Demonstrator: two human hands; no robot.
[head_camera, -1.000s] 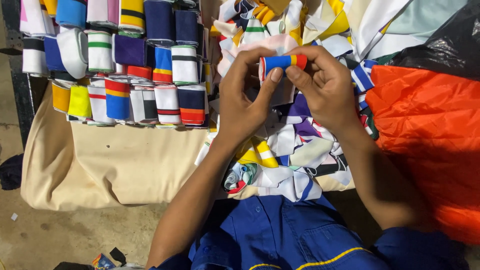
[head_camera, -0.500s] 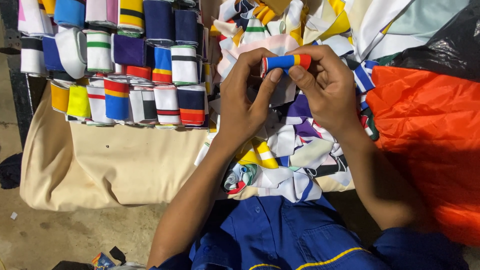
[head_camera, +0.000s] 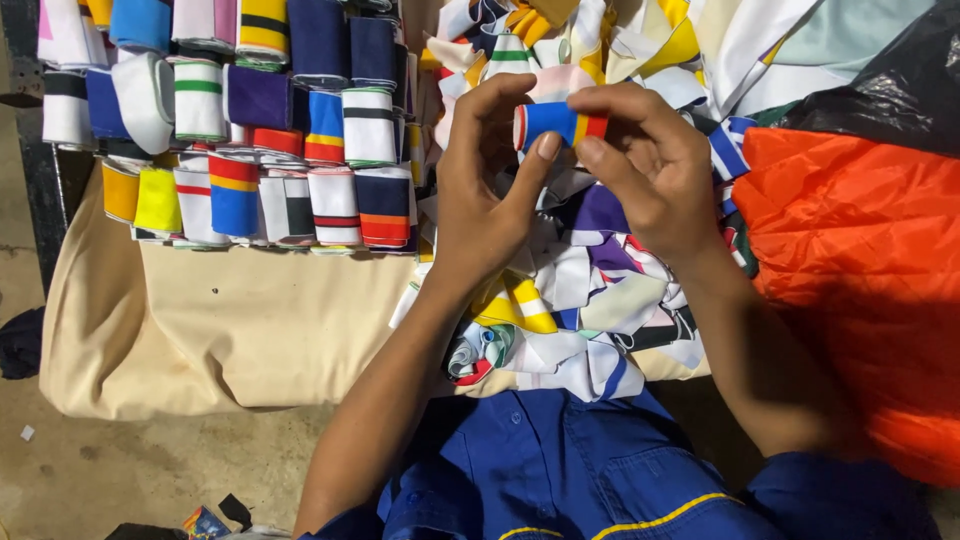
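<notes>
Looks like a garment or textile workshop: rows of rolled striped fabric bands stacked far left on a beige cloth, a heap of loose multicoloured fabric offcuts in the middle, orange fabric at right, bare concrete floor near left.

Striped rolls on beige cloth; orange fabric.

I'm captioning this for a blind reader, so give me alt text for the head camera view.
Both hands, left hand and right hand, hold a small blue fabric roll with red and yellow edges above a pile of mixed colourful fabric strips. To the left, rows of striped rolls lie on beige cloth; orange fabric lies right.
</notes>
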